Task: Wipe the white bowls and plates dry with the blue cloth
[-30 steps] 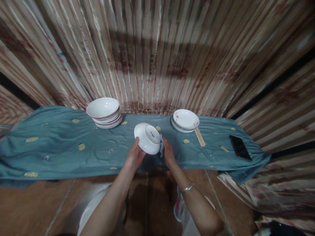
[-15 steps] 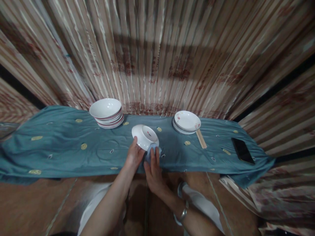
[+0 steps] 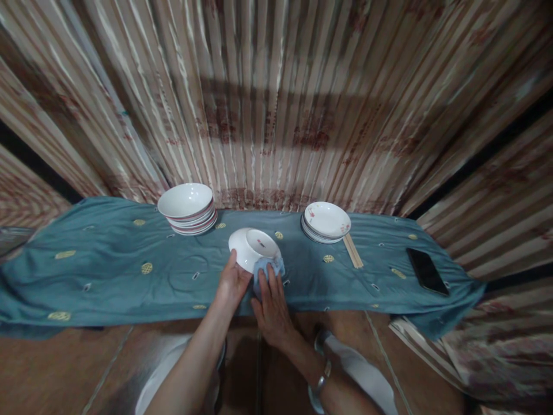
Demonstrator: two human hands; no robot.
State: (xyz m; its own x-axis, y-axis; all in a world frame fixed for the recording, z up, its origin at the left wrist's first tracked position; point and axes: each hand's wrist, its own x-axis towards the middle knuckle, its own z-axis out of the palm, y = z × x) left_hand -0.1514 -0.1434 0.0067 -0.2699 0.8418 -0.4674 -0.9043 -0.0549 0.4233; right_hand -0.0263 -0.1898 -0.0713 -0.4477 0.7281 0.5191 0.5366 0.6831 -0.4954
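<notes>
The left hand [image 3: 233, 282] is gripping the near left edge of a white bowl [image 3: 248, 245], its thumb showing on the outer wall, while the right hand [image 3: 274, 314] is pressing a bunched blue cloth [image 3: 261, 266] against the bowl's near right side with spread fingers. The bowl is tilting with its foot ring facing up, over the middle of the green tablecloth [image 3: 129, 288]; whether it is touching the fabric, I cannot tell. For good work here, the left hand should be keeping a firm rim hold opposite the push, and the cloth should be following the curve, reaching the angle around the foot ring as well. Glazed ware is probably slipping easily, so staying low over the tablecloth is making sense. Farther out, a bowl stack [image 3: 187, 210] is standing at the back left, a plate stack [image 3: 326, 222] at the back right, with chopsticks [image 3: 353, 252] lying beside it and a phone [image 3: 427, 271] resting beyond.
</notes>
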